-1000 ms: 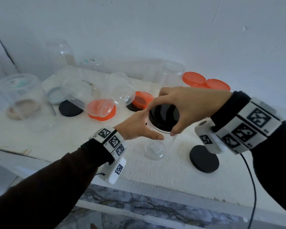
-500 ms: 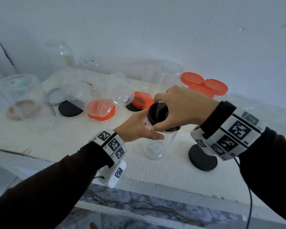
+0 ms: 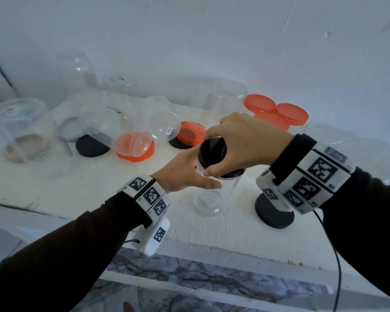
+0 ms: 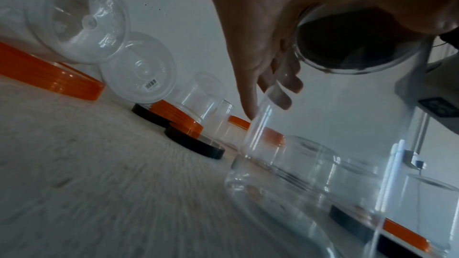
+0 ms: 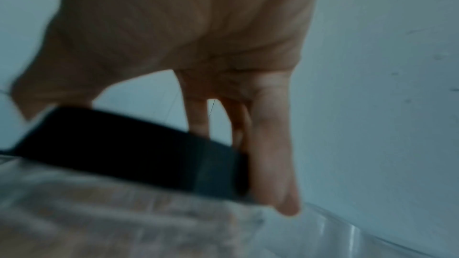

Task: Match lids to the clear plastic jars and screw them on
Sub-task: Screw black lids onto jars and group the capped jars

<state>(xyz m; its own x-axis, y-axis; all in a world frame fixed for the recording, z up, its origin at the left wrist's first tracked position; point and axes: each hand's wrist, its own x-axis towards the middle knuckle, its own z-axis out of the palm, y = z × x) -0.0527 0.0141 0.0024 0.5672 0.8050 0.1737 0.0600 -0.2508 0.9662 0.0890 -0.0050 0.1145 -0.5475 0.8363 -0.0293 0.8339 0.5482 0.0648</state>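
On the white table (image 3: 212, 239), near its front edge, a clear jar (image 3: 214, 194) standing upright, left hand (image 3: 182, 170) wrapped around its upper side, right hand (image 3: 245, 140) gripping the black lid (image 3: 212, 152) on its mouth, another black lid (image 3: 275, 216) just beside.

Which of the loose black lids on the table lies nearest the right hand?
The black lid lying alone at the front, just under the right wrist. The other black lids sit further back on the left, one partly under an orange lid.
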